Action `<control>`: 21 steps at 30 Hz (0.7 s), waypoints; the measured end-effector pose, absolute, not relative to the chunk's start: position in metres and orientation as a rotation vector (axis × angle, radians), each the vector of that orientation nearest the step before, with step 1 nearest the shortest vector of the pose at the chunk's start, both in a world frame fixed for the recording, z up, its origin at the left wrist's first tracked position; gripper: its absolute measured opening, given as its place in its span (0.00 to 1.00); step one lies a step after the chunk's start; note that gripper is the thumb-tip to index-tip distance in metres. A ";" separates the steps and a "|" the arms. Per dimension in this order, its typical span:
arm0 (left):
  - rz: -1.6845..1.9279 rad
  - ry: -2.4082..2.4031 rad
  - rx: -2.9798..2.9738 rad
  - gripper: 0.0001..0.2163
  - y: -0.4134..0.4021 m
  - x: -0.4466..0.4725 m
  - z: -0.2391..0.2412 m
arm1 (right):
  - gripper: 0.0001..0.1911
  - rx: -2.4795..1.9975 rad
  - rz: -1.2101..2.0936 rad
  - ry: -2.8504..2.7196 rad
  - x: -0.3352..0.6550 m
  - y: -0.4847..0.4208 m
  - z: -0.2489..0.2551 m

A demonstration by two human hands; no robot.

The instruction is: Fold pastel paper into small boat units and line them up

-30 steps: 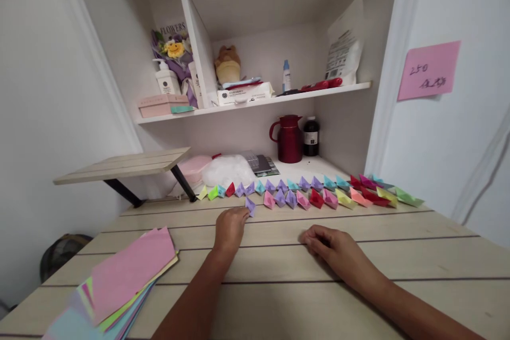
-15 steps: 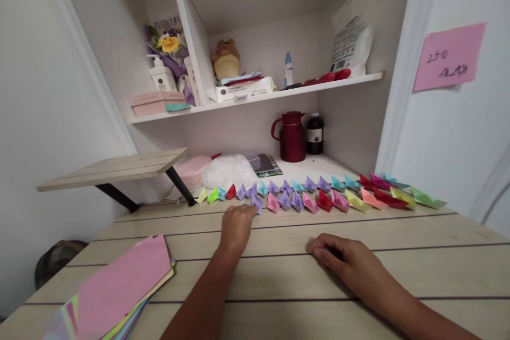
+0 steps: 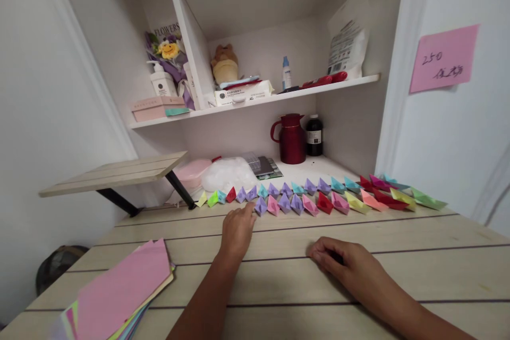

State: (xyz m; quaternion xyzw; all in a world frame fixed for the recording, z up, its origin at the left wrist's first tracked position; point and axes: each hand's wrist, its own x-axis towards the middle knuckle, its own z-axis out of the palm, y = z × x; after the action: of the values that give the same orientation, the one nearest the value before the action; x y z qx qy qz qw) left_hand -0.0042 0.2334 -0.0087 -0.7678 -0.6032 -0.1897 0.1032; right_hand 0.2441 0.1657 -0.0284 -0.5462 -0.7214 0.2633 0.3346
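Several small folded paper boats in many colours stand in two rows across the back of the table. At the left end of the front row is a purple paper boat (image 3: 260,206). My left hand (image 3: 238,229) is right beside it, its forefinger stretched toward the boat's left tip; whether it touches the boat I cannot tell. Nothing shows gripped in that hand. My right hand (image 3: 345,259) rests on the table in front of the rows, fingers curled in toward the thumb, with nothing visible in them. A pink boat (image 3: 273,205) stands just right of the purple one.
A stack of coloured paper sheets (image 3: 123,292) lies on the table's left side. Behind it stands a small wooden riser (image 3: 115,172) on black legs. A red thermos jug (image 3: 292,139) and a dark bottle (image 3: 314,136) stand under the white shelf (image 3: 247,103).
The purple boat has shifted slightly right, nearer the pink boat, and my left fingers no longer overlap it as they did. My right hand keeps its place.
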 end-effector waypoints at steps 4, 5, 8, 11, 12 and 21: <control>-0.548 -1.783 -2.282 0.09 0.231 -0.004 -0.009 | 0.13 -1.411 0.696 -1.878 0.245 0.165 -0.028; -0.543 -1.765 -2.305 0.08 0.231 -0.004 -0.009 | 0.13 -1.407 0.698 -1.878 0.245 0.165 -0.028; -0.533 -1.688 -2.390 0.10 0.228 -0.003 -0.010 | 0.13 -1.405 0.702 -1.882 0.246 0.166 -0.028; -0.541 -1.635 -2.443 0.11 0.227 -0.004 -0.012 | 0.14 -1.410 0.710 -1.898 0.246 0.166 -0.029; -0.548 -1.628 -2.451 0.11 0.227 -0.004 -0.013 | 0.14 -1.411 0.711 -1.904 0.247 0.167 -0.030; -0.607 -1.658 -2.442 0.09 0.202 0.002 -0.017 | 0.16 -1.413 0.588 -2.024 0.246 0.165 -0.024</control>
State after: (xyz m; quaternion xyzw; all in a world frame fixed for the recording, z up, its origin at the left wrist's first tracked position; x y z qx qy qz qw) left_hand 0.0021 0.2019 -0.0169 -0.8087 -0.5492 -0.2009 0.0640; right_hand 0.2456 0.1648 -0.0244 -0.5316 -0.7615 0.2212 0.2976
